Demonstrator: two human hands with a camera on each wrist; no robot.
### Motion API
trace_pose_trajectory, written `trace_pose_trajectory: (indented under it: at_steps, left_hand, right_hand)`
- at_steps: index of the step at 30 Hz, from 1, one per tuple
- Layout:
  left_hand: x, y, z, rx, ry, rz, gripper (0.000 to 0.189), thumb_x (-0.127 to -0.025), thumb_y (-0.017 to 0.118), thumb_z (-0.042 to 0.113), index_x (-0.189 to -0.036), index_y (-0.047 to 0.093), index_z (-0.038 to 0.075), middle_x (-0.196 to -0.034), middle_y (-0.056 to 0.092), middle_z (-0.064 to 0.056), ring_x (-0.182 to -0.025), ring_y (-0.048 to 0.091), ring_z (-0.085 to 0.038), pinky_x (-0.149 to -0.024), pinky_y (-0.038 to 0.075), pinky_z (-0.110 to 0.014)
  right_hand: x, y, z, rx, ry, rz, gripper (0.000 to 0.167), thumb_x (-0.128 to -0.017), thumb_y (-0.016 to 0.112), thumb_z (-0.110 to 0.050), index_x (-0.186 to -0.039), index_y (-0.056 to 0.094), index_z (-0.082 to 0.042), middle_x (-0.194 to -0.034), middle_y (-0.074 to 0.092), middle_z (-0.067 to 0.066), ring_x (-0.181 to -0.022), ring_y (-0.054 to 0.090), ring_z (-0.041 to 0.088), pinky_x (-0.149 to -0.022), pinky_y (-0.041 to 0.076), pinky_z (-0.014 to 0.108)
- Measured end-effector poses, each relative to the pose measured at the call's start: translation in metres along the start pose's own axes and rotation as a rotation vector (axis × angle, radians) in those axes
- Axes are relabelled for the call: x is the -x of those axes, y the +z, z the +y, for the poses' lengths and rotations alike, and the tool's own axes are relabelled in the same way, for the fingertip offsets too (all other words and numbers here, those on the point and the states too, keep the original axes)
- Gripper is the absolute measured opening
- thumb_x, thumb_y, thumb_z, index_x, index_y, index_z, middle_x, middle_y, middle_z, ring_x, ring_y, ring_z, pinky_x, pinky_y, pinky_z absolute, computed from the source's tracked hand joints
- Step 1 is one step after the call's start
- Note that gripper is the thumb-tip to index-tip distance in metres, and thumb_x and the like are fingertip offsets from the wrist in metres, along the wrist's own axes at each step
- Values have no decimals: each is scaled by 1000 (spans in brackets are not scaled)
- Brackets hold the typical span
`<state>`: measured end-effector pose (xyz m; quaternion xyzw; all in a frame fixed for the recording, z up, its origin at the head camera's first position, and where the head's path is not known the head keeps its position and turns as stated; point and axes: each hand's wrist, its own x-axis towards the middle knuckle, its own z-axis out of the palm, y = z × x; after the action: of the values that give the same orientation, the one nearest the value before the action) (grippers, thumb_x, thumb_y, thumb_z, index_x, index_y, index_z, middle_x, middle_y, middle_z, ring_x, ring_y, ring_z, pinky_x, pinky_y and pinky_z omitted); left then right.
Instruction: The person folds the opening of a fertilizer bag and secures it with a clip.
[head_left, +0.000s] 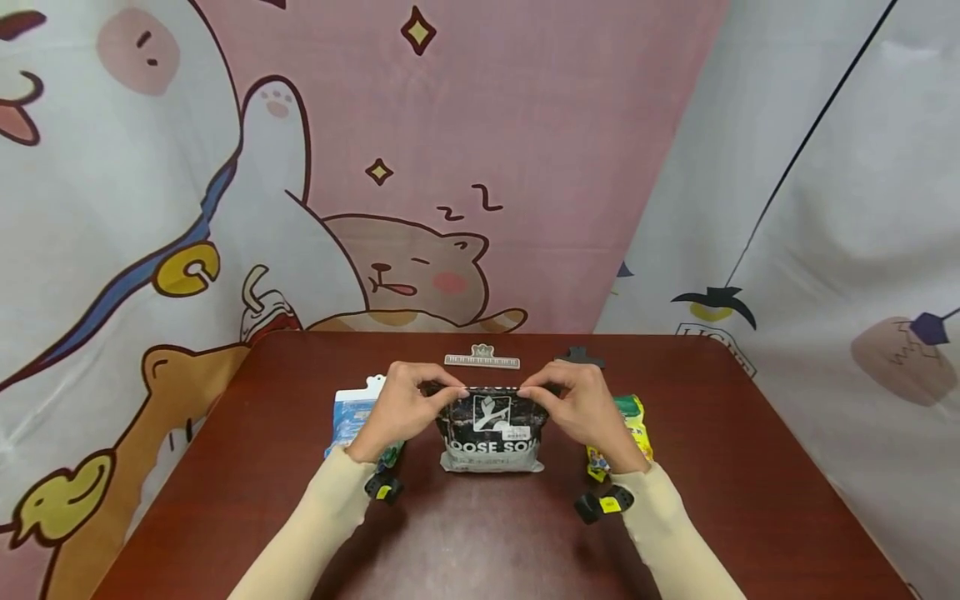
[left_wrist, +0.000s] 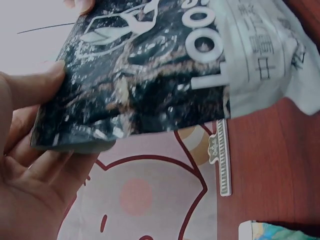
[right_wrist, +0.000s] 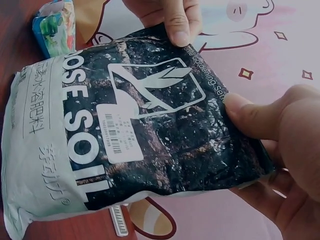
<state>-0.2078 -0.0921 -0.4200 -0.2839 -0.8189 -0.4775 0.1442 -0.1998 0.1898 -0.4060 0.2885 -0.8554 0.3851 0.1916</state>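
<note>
A black and white bag of loose soil (head_left: 491,433) stands upright in the middle of the table, its printed front toward me. My left hand (head_left: 412,404) pinches its top edge near the left corner, thumb on the front and fingers behind. At the right part of the same edge, my right hand (head_left: 581,408) grips it likewise, as the right wrist view shows with the thumb (right_wrist: 250,115) pressed on the black plastic. The top edge looks flat and folded over between the hands. A white barcode label (right_wrist: 119,132) sits on the bag's front.
Behind the bag lies a white ruler-like clip (head_left: 482,358), with a black clip (head_left: 581,357) to its right. A blue bag (head_left: 352,414) with a white clip on top is partly behind my left hand. A yellow-green bag (head_left: 636,421) lies beside my right wrist.
</note>
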Motion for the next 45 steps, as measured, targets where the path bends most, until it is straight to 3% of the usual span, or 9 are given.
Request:
trace_pose_trajectory:
  at_steps: [3, 6, 11, 15, 21, 26, 29, 35, 45]
  left_hand:
    - [0, 2, 0, -3, 31, 18, 10, -91, 78, 13, -88, 82, 21, -81, 78, 8, -41, 34, -4, -41, 28, -19]
    - [0, 3, 0, -3, 19, 25, 7, -92, 79, 18, -88, 82, 22, -80, 78, 7, -43, 42, -6, -42, 33, -20]
    - [2, 2, -2, 79, -114, -2, 5, -91, 79, 31, -91, 82, 27, -82, 77, 9, -57, 61, -21, -51, 45, -25]
    - [7, -4, -5, 179, -203, -19, 6, -90, 80, 32, -94, 82, 28, -89, 78, 6, -69, 66, -29, -57, 48, -26]
    - [12, -7, -11, 228, -252, -19, 12, -89, 81, 35, -98, 82, 28, -95, 78, 3, -74, 64, -21, -61, 45, -25]
    - [13, -5, -12, 226, -268, 23, 10, -89, 81, 34, -96, 82, 27, -94, 80, 4, -85, 71, -15, -72, 53, -27]
    - [13, -3, -10, 202, -254, 64, 6, -88, 82, 32, -93, 83, 27, -90, 80, 6, -87, 73, -14, -77, 56, -30]
    - [13, 0, -7, 168, -216, 103, 5, -89, 82, 28, -91, 84, 25, -87, 80, 5, -83, 73, -14, -73, 53, -31]
    - [21, -6, -10, 256, -352, 54, 20, -88, 80, 43, -104, 83, 30, -107, 79, 8, -104, 72, -14, -84, 56, -37]
  right_hand:
    - [0, 2, 1, -2, -28, 24, 3, -90, 80, -20, -87, 82, -21, -81, 73, -12, -62, 52, 4, -52, 43, 23]
    - [0, 1, 1, -2, -9, 22, 4, -91, 79, -21, -88, 82, -21, -82, 74, -12, -63, 53, 4, -52, 44, 23]
    - [2, -1, 1, -27, 80, -35, 3, -91, 79, -26, -92, 81, -29, -86, 74, -15, -68, 60, 3, -57, 51, 24]
    - [2, -4, 0, -56, 109, -75, 4, -90, 79, -29, -94, 81, -28, -89, 75, -14, -74, 65, 4, -61, 56, 25]
    - [4, -9, 4, -55, 114, -73, 4, -90, 80, -29, -94, 80, -28, -88, 74, -13, -73, 67, 3, -66, 60, 29]
    - [6, -10, 7, -56, 99, -46, 4, -89, 81, -26, -93, 81, -27, -87, 74, -13, -72, 66, 4, -67, 59, 30]
    - [7, -8, 6, -51, 75, -7, 4, -89, 82, -22, -91, 81, -25, -85, 75, -12, -72, 65, 4, -64, 57, 29]
    - [6, -6, 7, -30, 57, 38, 6, -86, 83, -19, -89, 83, -24, -82, 76, -10, -67, 63, 4, -58, 54, 29]
    - [13, -12, 12, -115, 172, -45, 8, -90, 79, -32, -99, 81, -31, -93, 78, -10, -80, 71, 9, -70, 57, 28]
